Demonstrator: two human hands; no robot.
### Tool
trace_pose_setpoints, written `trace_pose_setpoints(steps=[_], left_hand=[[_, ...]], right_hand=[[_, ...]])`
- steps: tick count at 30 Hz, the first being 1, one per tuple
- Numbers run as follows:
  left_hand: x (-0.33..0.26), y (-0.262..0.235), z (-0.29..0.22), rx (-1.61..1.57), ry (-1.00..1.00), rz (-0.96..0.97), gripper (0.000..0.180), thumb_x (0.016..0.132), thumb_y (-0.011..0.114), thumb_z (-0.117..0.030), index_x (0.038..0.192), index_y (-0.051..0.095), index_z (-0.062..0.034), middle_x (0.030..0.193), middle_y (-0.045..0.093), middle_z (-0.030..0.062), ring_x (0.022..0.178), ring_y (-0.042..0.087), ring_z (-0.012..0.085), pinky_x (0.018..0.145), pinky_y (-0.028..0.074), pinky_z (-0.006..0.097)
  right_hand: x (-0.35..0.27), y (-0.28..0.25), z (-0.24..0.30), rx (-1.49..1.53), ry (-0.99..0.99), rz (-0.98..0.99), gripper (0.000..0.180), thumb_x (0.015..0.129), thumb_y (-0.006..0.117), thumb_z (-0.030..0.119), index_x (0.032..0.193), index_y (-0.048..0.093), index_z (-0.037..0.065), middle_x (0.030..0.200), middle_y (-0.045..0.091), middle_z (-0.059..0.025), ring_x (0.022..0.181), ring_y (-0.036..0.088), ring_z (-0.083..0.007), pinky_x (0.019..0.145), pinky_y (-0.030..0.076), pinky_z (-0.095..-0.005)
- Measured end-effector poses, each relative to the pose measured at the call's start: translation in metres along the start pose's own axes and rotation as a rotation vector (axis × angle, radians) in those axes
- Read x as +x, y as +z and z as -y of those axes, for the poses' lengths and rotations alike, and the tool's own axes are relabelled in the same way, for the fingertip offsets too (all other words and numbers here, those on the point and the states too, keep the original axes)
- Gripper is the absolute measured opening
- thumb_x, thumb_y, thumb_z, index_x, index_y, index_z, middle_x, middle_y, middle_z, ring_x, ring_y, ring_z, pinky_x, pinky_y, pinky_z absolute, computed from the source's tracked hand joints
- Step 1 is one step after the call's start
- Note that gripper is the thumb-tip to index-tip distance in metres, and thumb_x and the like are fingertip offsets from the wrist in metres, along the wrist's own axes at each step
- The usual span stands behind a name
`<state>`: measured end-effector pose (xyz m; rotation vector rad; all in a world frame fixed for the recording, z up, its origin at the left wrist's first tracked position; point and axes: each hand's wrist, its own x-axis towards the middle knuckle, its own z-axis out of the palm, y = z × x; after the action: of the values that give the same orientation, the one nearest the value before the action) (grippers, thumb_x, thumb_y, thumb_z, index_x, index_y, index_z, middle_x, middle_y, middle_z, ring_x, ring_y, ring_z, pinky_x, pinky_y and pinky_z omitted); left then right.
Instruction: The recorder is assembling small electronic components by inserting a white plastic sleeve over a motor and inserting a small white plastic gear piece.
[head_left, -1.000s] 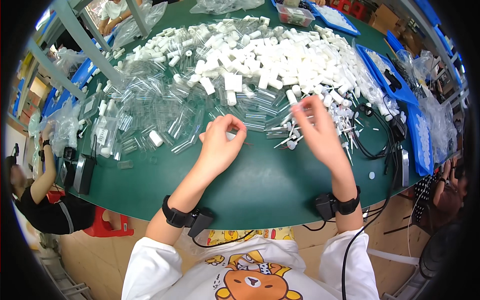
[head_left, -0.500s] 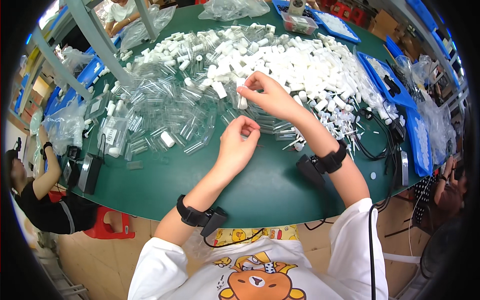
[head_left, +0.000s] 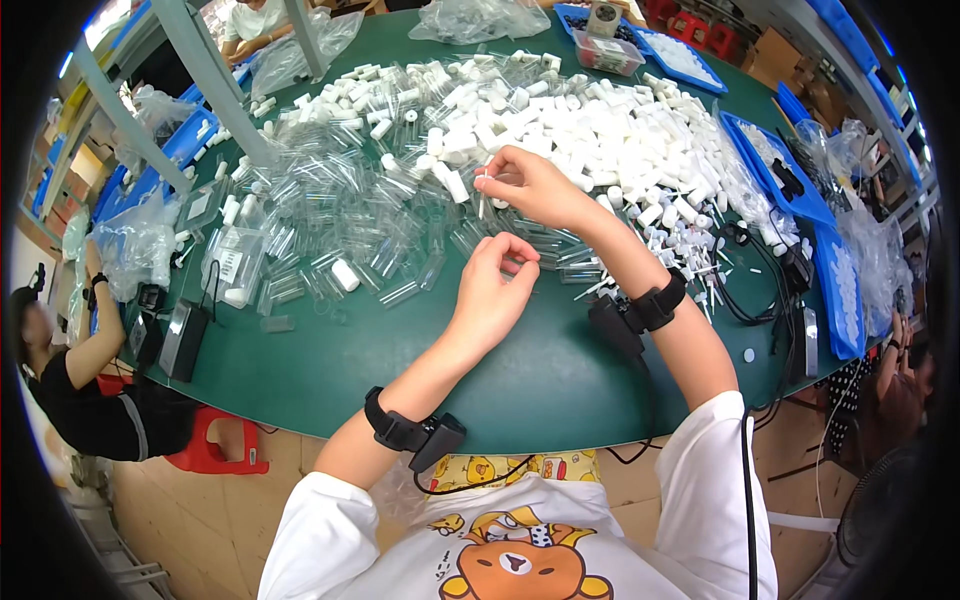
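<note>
Pinching a slim, pale, roughly upright piece (head_left: 484,206) between thumb and forefinger of the right hand (head_left: 540,190), over the near side of the heap. Too small to tell whether tube, stemmed applicator or both together. Curled lower and nearer the body with the left hand (head_left: 497,285), thumb close to forefinger; impossible to tell whether gripping something small or bare.

Seems, as a judgement, to be in the middle of handling one piece singly, apart from the pile. Calls next, most likely, for a light, steady pinch on the slim piece and for both hands close enough to work on it together.

Strapped at both forearms with black bands (head_left: 660,303), each with a box attached. Spread, on the green tabletop (head_left: 400,355), with clear tubes (head_left: 345,205) to the left, white cylindrical caps (head_left: 590,125) ahead and to the right, and white-stemmed applicators (head_left: 700,255) beside the right forearm. Dotted farther right with a loose white disc (head_left: 749,355); bordered there by a blue tray (head_left: 798,204).

Backed on the left by a clear plastic bag (head_left: 135,250) and grey metal uprights (head_left: 215,85). Seated beyond, a co-worker in black (head_left: 75,375), near a red stool (head_left: 220,440) on tiled flooring (head_left: 220,510).
</note>
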<state>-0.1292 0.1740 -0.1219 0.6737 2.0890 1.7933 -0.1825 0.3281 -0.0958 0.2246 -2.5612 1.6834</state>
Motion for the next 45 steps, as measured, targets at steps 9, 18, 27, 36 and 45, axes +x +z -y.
trace_pose_setpoints(steps=[9,18,27,36,45], left_hand=[[-0.002,-0.009,-0.023,-0.762,-0.204,0.054,0.040,0.097,0.039,-0.033,0.120,0.042,-0.0006,0.110,0.053,0.0142,0.094,0.057,0.0218,0.083,0.046,0.031],[0.003,-0.014,-0.027,-0.499,-0.037,0.336,0.036,0.094,0.052,-0.017,0.127,0.046,-0.0034,0.108,0.059,0.0069,0.093,0.057,0.0115,0.082,0.046,0.027],[0.000,-0.012,-0.030,-0.440,-0.110,0.530,0.038,0.092,0.055,-0.014,0.127,0.045,-0.0026,0.105,0.063,0.0120,0.082,0.058,0.0121,0.070,0.047,0.025],[-0.001,-0.009,-0.034,-0.550,-0.163,0.494,0.033,0.092,0.053,-0.010,0.121,0.045,0.0041,0.110,0.059,0.0159,0.096,0.062,0.0212,0.084,0.053,0.030],[0.001,-0.010,-0.031,-0.507,-0.134,0.491,0.032,0.091,0.055,-0.009,0.120,0.048,0.0015,0.108,0.062,0.0131,0.095,0.061,0.0158,0.082,0.052,0.029]], right_hand=[[-0.078,-0.031,0.063,0.480,-0.052,-0.055,0.015,0.091,0.058,0.016,0.097,0.053,0.003,0.104,0.061,-0.0107,0.102,0.057,-0.0162,0.086,0.046,-0.0302],[-0.134,-0.028,0.036,0.466,-0.025,-0.050,0.014,0.091,0.055,0.010,0.103,0.053,0.002,0.111,0.060,-0.0109,0.103,0.055,-0.0150,0.088,0.043,-0.0299],[-0.145,-0.016,0.020,0.532,-0.098,-0.154,0.029,0.096,0.045,0.015,0.121,0.052,0.000,0.121,0.056,-0.0084,0.094,0.055,-0.0134,0.084,0.046,-0.0286],[-0.147,-0.011,0.025,0.541,-0.052,-0.231,0.031,0.091,0.053,0.005,0.121,0.051,-0.001,0.121,0.056,-0.0110,0.100,0.057,-0.0148,0.085,0.048,-0.0297],[-0.147,-0.007,0.032,0.502,-0.091,-0.283,0.028,0.089,0.055,0.000,0.116,0.047,-0.001,0.106,0.058,-0.0093,0.097,0.060,-0.0152,0.082,0.048,-0.0277]])
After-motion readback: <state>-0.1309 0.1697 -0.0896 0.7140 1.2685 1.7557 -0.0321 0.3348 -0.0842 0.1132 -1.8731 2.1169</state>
